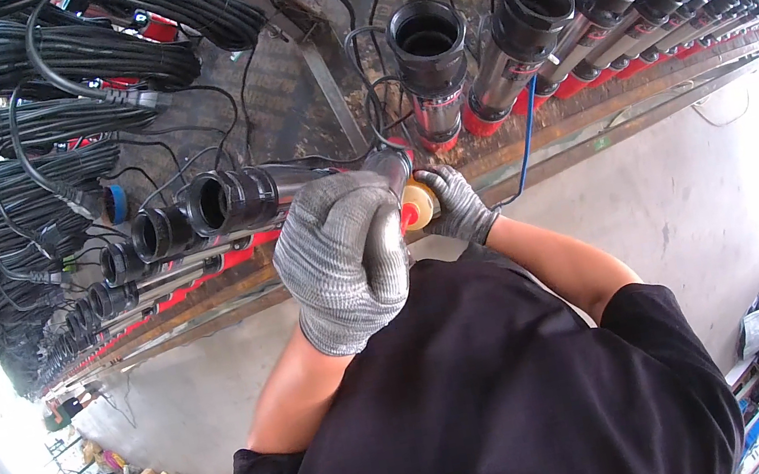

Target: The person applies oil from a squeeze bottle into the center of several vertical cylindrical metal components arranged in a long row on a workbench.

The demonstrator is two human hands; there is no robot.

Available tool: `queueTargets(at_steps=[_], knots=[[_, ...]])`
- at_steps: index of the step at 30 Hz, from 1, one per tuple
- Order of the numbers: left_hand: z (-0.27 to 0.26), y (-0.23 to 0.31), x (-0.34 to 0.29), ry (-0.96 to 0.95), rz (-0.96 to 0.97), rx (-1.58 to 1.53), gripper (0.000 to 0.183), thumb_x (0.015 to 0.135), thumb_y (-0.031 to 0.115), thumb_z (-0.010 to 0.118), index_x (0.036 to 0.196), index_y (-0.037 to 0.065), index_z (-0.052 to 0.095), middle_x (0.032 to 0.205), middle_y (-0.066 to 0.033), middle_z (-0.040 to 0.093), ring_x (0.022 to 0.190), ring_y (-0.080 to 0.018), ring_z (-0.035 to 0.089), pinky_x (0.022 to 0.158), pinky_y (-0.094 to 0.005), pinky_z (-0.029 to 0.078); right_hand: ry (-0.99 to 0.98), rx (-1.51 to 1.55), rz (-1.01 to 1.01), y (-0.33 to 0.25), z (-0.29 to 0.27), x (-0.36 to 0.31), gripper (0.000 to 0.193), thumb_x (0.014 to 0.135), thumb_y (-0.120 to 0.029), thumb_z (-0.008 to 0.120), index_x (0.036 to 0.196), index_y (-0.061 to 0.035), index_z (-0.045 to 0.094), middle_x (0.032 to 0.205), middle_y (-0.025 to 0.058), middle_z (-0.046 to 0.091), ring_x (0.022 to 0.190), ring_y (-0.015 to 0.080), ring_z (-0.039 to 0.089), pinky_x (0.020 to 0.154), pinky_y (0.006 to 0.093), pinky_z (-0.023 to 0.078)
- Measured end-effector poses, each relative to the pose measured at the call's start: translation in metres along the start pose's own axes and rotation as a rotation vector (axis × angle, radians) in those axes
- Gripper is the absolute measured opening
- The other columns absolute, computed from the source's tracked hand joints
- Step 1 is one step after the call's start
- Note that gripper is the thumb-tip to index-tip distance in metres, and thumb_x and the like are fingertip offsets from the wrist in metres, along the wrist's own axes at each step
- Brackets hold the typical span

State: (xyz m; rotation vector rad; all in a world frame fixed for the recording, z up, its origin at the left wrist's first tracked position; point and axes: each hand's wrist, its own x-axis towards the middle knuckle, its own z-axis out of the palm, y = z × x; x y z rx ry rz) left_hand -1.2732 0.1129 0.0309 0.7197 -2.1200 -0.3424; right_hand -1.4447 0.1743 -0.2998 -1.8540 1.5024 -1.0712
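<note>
My left hand (340, 244), in a grey knit glove, is closed in a fist at the bench's front edge. A metal pump cylinder (385, 167) with a red end runs out from behind it; the fist seems to grip its upper part, which is hidden. Lower and to the right, my gloved right hand (457, 205) is closed round a yellowish round thing (418, 202) with a red middle, beside the pump's red end. Its kind is unclear. Just beyond stands another pump (429, 56), with a black open top and red base.
Rows of similar pumps (534, 17) line the bench edge (619, 98) on both sides. Coiled black cables (66, 69) with plugs crowd the far left. A metal bar (334, 93) crosses the bench. A blue cord (529, 134) hangs over the edge at right.
</note>
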Motion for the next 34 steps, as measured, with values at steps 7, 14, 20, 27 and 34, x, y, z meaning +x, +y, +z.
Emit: queueTargets(at_steps=[7, 14, 20, 27, 34], knots=[[-0.004, 0.004, -0.006, -0.007, 0.031, 0.017, 0.018, 0.087, 0.003, 0.071, 0.104, 0.005, 0.067, 0.101, -0.0141, 0.072, 0.086, -0.0341, 0.071, 0.077, -0.0438, 0.058, 0.025, 0.015, 0.033, -0.008, 0.003, 0.007, 0.100, 0.056, -0.035, 0.099, 0.140, -0.0082, 0.053, 0.136, 0.0199, 0.057, 0.123, 0.0432, 0.055, 0.109, 0.0520, 0.045], [-0.004, 0.010, -0.006, -0.058, -0.002, 0.018, 0.017, 0.088, 0.004, 0.070, 0.105, 0.005, 0.067, 0.100, -0.0137, 0.072, 0.088, -0.0333, 0.071, 0.079, -0.0430, 0.058, -0.045, 0.286, 0.272, 0.017, -0.014, -0.032, 0.104, 0.054, -0.021, 0.099, 0.143, -0.0073, 0.046, 0.136, 0.0086, 0.058, 0.126, 0.0254, 0.056, 0.115, 0.0399, 0.047], [0.003, 0.014, -0.004, -0.029, 0.015, 0.010, 0.017, 0.088, 0.004, 0.070, 0.104, 0.006, 0.067, 0.099, -0.0127, 0.072, 0.088, -0.0321, 0.071, 0.078, -0.0414, 0.058, 0.256, 0.350, 0.523, 0.017, -0.113, -0.116, 0.091, 0.065, -0.025, 0.101, 0.139, -0.0058, 0.053, 0.128, 0.0079, 0.066, 0.117, 0.0222, 0.065, 0.107, 0.0397, 0.055], [0.005, 0.020, 0.001, -0.035, -0.052, 0.055, 0.010, 0.090, 0.004, 0.067, 0.100, 0.004, 0.067, 0.096, -0.0137, 0.073, 0.084, -0.0314, 0.071, 0.078, -0.0412, 0.057, 0.950, 0.526, 0.603, 0.088, -0.240, -0.157, 0.078, 0.080, -0.005, 0.091, 0.146, -0.0041, 0.050, 0.136, 0.0068, 0.062, 0.122, 0.0214, 0.061, 0.109, 0.0383, 0.051], [0.021, 0.032, 0.010, -0.026, -0.103, 0.113, 0.009, 0.098, 0.010, 0.065, 0.104, 0.003, 0.065, 0.100, -0.0150, 0.074, 0.088, -0.0320, 0.071, 0.083, -0.0438, 0.058, 1.334, 0.278, 0.593, 0.206, -0.382, -0.139, 0.082, 0.082, -0.013, 0.092, 0.151, -0.0054, 0.048, 0.140, 0.0081, 0.060, 0.128, 0.0231, 0.057, 0.115, 0.0407, 0.044]])
